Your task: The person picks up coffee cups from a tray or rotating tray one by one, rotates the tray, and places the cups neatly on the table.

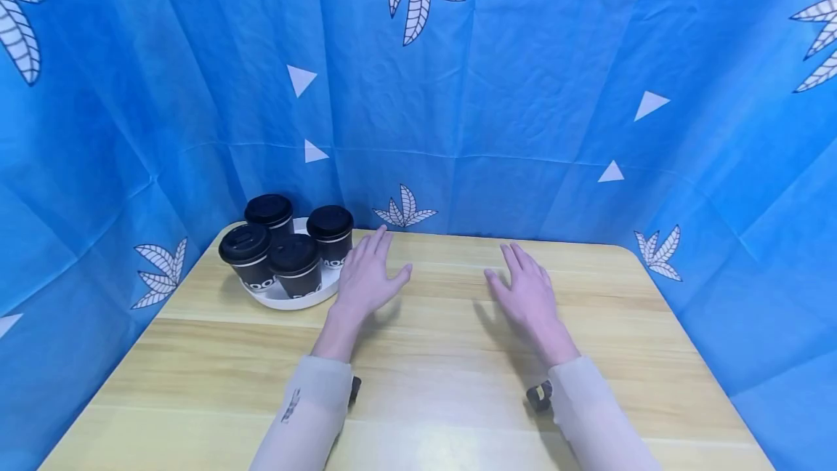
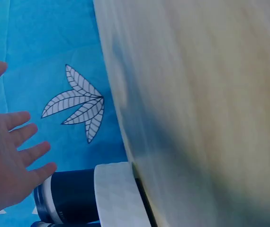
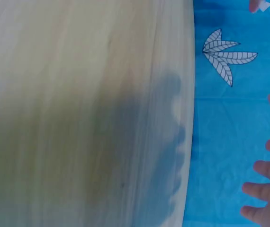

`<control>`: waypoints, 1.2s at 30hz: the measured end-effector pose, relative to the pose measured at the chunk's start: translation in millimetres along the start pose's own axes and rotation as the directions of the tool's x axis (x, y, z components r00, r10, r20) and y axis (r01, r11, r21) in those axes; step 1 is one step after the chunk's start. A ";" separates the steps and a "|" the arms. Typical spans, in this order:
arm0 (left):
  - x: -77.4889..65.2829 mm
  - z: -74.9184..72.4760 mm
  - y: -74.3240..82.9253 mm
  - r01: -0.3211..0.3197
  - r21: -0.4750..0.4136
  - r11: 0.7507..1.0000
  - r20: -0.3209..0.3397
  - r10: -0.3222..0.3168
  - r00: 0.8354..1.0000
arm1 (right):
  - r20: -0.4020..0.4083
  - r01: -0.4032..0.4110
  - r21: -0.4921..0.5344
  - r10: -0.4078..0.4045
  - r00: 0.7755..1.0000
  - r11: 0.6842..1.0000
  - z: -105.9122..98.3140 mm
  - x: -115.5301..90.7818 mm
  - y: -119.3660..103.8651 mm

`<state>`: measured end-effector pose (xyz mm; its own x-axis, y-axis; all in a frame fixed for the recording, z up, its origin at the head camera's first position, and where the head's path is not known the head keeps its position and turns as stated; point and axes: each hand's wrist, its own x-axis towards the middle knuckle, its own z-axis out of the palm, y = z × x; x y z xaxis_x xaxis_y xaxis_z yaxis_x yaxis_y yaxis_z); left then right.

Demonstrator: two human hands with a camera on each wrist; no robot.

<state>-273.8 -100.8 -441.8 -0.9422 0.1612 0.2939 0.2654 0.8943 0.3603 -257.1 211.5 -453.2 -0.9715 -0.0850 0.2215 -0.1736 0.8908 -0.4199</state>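
Note:
My left hand [image 1: 367, 276] hovers over the table just right of a round white tray [image 1: 288, 304], its fingers extended and thumb spread, holding nothing. Several black lidded paper cups stand upright on that tray; the nearest to my hand is the right-hand cup [image 1: 330, 237]. In the left wrist view a dark cup [image 2: 76, 196] and the tray's white wall [image 2: 118, 194] show below the spread fingers. Over the table's right half my right hand [image 1: 527, 292] is held above the wood with straight fingers, touching nothing; its shadow falls on the surface.
A pale wooden table [image 1: 445, 355] with rounded back corners fills the lower view. Blue cloth [image 1: 523, 93] with white leaf and triangle prints hangs behind it and at both sides. Small dark devices sit at both wrists, such as the right wrist device [image 1: 540, 396].

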 end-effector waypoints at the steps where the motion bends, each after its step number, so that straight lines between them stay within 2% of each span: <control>1: -0.6 -1.6 0.2 -0.005 -0.010 1.000 -0.018 0.005 1.000 | -0.007 0.002 0.012 -0.001 1.000 1.000 0.3 0.3 -2.0; 6: -3.1 -11.8 2.5 -0.029 -0.049 0.998 -0.137 0.022 0.990 | -0.046 0.011 0.057 -0.008 0.999 0.998 2.3 4.9 -12.7; 12: -7.6 -27.6 5.5 -0.049 -0.106 0.993 -0.267 0.019 0.963 | -0.112 0.047 0.150 -0.030 0.993 0.988 3.9 12.1 -27.9; 20: -17.7 -45.4 -0.1 -0.063 -0.160 0.985 -0.378 -0.002 0.926 | -0.175 0.078 0.326 -0.021 0.984 0.942 8.5 23.4 -55.8; 24: -21.5 -52.2 -7.8 -0.082 -0.188 0.979 -0.443 -0.010 0.897 | -0.186 0.101 0.397 -0.028 0.982 0.913 13.3 30.6 -71.9; 28: -21.7 -58.5 -17.2 -0.108 -0.207 0.972 -0.511 -0.013 0.859 | -0.203 0.135 0.447 -0.046 0.978 0.885 16.6 38.3 -87.1; 36: -21.2 -75.9 -35.9 -0.134 -0.215 0.967 -0.616 -0.028 0.787 | -0.188 0.147 0.464 -0.065 0.980 0.873 25.4 51.5 -114.9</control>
<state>-247.8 -168.1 -393.8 -0.6226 -0.1555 0.7669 0.4274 0.7534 0.4997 -291.3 93.4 -416.0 -0.9103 -0.0569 0.4100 -0.3695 0.5584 -0.7428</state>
